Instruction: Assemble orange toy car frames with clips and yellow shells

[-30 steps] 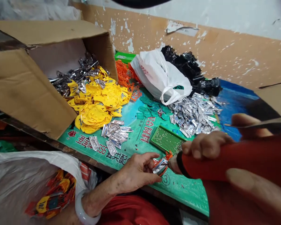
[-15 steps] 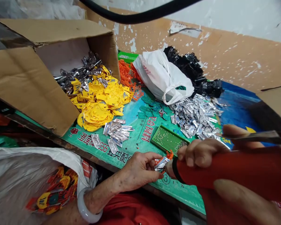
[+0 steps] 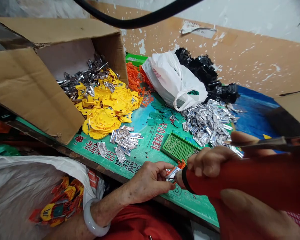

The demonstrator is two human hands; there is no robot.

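My left hand (image 3: 150, 180) pinches a small toy part (image 3: 173, 173), orange with a silver, blue-striped plate on it, at the front edge of the table. Wrapped around a red power screwdriver (image 3: 230, 176) is my right hand (image 3: 212, 163), blurred in places. The tool's tip meets the toy part from the right; the exact contact point is hidden. Just behind the hands lies a green perforated tray (image 3: 175, 150) holding many tiny screws. Left of it, silver stickered plates (image 3: 125, 140) are spread in a loose pile.
A cardboard box (image 3: 57, 96) on its side spills dark metallic parts and yellow shells (image 3: 110, 110). Behind are orange frames (image 3: 135, 78), a white plastic bag (image 3: 175, 80), black parts (image 3: 202, 70) and more silver plates (image 3: 210, 123). A sack (image 3: 20, 186) with assembled toys sits lower left.
The screwdriver and my right hand have shifted slightly left, closer over the toy part. My left hand keeps its pinch in nearly the same place.
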